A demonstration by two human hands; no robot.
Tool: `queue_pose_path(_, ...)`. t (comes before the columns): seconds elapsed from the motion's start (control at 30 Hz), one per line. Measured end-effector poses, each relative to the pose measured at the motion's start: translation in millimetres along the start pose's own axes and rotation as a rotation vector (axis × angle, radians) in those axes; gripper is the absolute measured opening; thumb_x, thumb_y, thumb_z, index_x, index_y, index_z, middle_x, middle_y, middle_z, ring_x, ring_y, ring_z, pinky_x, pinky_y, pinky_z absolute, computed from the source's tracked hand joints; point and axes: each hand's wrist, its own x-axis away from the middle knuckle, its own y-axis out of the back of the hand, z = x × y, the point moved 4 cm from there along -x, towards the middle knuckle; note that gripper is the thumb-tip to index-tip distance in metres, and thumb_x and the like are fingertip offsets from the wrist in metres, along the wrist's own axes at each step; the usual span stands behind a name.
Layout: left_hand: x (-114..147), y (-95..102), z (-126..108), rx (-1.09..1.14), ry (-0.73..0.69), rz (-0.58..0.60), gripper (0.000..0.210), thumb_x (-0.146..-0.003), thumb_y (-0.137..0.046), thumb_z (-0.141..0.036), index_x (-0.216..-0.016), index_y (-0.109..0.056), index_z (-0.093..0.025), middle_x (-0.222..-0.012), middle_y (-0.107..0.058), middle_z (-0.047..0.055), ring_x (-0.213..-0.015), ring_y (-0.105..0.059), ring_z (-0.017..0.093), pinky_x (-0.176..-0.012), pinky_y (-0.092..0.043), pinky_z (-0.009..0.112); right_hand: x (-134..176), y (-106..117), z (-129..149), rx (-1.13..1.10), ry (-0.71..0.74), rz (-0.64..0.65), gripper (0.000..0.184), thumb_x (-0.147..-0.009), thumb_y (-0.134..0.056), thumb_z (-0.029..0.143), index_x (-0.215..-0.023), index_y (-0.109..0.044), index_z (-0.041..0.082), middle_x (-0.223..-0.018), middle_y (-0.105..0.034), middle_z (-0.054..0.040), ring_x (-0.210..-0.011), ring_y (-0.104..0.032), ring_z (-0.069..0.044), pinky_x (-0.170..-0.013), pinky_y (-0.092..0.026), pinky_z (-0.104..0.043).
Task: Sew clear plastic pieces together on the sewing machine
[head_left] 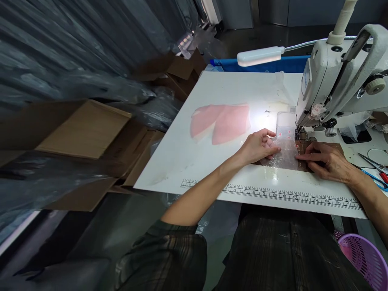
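A thin clear plastic sheet with small red-and-white marks lies partly over a flat brown piece by the needle of a white sewing machine. At the sheet's left edge, my left hand has its thumb and curled fingers closed on the plastic. My right hand rests on the brown piece, its fingers stretched out and the index fingertip touching the sheet's right side. The presser foot stands just behind the sheet; whether it presses on the plastic, I cannot tell.
Two pink cut pieces lie on the white table, left of my hands. A printed ruler runs along the front edge. Scissors lie at right. A lamp hangs behind; cardboard boxes stand left, a purple basket below right.
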Motion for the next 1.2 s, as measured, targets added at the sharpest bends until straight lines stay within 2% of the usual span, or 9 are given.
queue_pose_path(0.1, -0.3, 0.3, 0.8, 0.004, -0.001, 0.01, 0.05, -0.07, -0.082, -0.031, -0.112, -0.059, -0.015, -0.072, -0.068, 0.0, -0.053, -0.062, 0.01, -0.055, -0.052, 0.028, 0.4, -2.5, 3.0, 0.072, 0.081, -0.01, 0.037, -0.093, -0.046, 0.023, -0.106, -0.081, 0.028, -0.096, -0.066, -0.009, -0.081, -0.064, -0.018, -0.072, -0.056, -0.033)
queue_pose_path(0.23, 0.2, 1.4, 2.7, -0.027, 0.004, 0.026, 0.051, -0.074, -0.081, -0.033, -0.116, -0.059, -0.013, -0.075, -0.068, 0.002, -0.053, -0.061, 0.01, -0.053, -0.051, 0.027, -1.2, -0.2, 5.3, 0.108, 0.082, 0.04, 0.036, -0.094, -0.047, 0.023, -0.108, -0.081, 0.026, -0.096, -0.065, -0.0099, -0.079, -0.063, -0.017, -0.07, -0.055, -0.032)
queue_pose_path(0.3, 0.1, 4.7, 0.8, -0.104, -0.093, -0.022, 0.045, -0.08, -0.077, -0.036, -0.116, -0.061, -0.013, -0.079, -0.069, 0.003, -0.053, -0.059, 0.008, -0.051, -0.048, 0.025, -1.9, 1.3, 5.9, 0.107, 0.064, 0.052, 0.036, -0.094, -0.047, 0.023, -0.108, -0.081, 0.026, -0.096, -0.064, -0.0096, -0.079, -0.062, -0.017, -0.072, -0.055, -0.032)
queue_pose_path(0.43, 2.1, 6.6, -16.7, -0.58, -0.664, -0.228, 0.026, -0.093, -0.064, -0.04, -0.101, -0.068, -0.016, -0.098, -0.07, 0.007, -0.061, -0.057, 0.009, -0.051, -0.043, 0.023, -2.3, 1.0, 7.8, 0.116, 0.091, 0.022, 0.034, -0.094, -0.049, 0.022, -0.107, -0.081, 0.026, -0.094, -0.064, -0.0081, -0.079, -0.061, -0.016, -0.071, -0.055, -0.029)
queue_pose_path(0.53, 0.2, -12.2, -21.3, -0.955, -1.079, -0.076, 0.026, -0.101, -0.052, -0.033, -0.094, -0.07, -0.015, -0.1, -0.073, 0.008, -0.078, -0.063, 0.015, -0.062, -0.051, 0.028, -1.8, 0.7, 8.8, 0.153, 0.12, -0.045, 0.034, -0.093, -0.05, 0.019, -0.107, -0.081, 0.027, -0.092, -0.064, -0.0077, -0.077, -0.061, -0.015, -0.069, -0.054, -0.028)
queue_pose_path(0.6, -4.7, -22.7, -19.4, -1.085, -1.206, 0.039, 0.028, -0.104, -0.047, -0.029, -0.097, -0.071, -0.015, -0.104, -0.074, 0.009, -0.086, -0.065, 0.017, -0.075, -0.054, 0.032, -1.5, 0.4, 9.3, 0.162, 0.124, -0.063, 0.034, -0.093, -0.051, 0.018, -0.105, -0.081, 0.027, -0.092, -0.064, -0.0075, -0.077, -0.061, -0.015, -0.068, -0.054, -0.028)
queue_pose_path(0.73, -14.2, -35.0, -14.8, -1.243, -1.217, 0.131, 0.035, -0.105, -0.042, -0.036, -0.109, -0.069, -0.014, -0.12, -0.071, 0.012, -0.094, -0.064, 0.02, -0.085, -0.051, 0.034, -1.4, -0.1, 11.0, 0.153, 0.128, -0.062, 0.033, -0.094, -0.05, 0.018, -0.104, -0.081, 0.025, -0.092, -0.063, -0.0079, -0.077, -0.061, -0.015, -0.068, -0.055, -0.029)
queue_pose_path(0.97, -32.0, -31.8, -20.4, -1.398, -1.066, 0.101, 0.044, -0.107, -0.037, -0.039, -0.121, -0.067, -0.011, -0.122, -0.068, 0.015, -0.094, -0.059, 0.023, -0.079, -0.042, 0.036, -9.2, -3.8, 2.1, 0.172, 0.034, -0.104, 0.032, -0.096, -0.05, 0.02, -0.107, -0.079, 0.024, -0.098, -0.065, -0.0103, -0.088, -0.065, -0.02, -0.075, -0.059, -0.033)
queue_pose_path(1.2, -39.7, -23.1, -17.2, -1.271, -1.016, 0.098, 0.048, -0.107, -0.035, -0.044, -0.13, -0.064, -0.013, -0.131, -0.067, 0.014, -0.099, -0.057, 0.025, -0.082, -0.04, 0.04, -8.5, -6.9, -0.9, 0.154, -0.035, -0.091, 0.036, -0.095, -0.049, 0.018, -0.118, -0.076, 0.025, -0.105, -0.063, -0.0107, -0.096, -0.066, -0.022, -0.082, -0.062, -0.037)
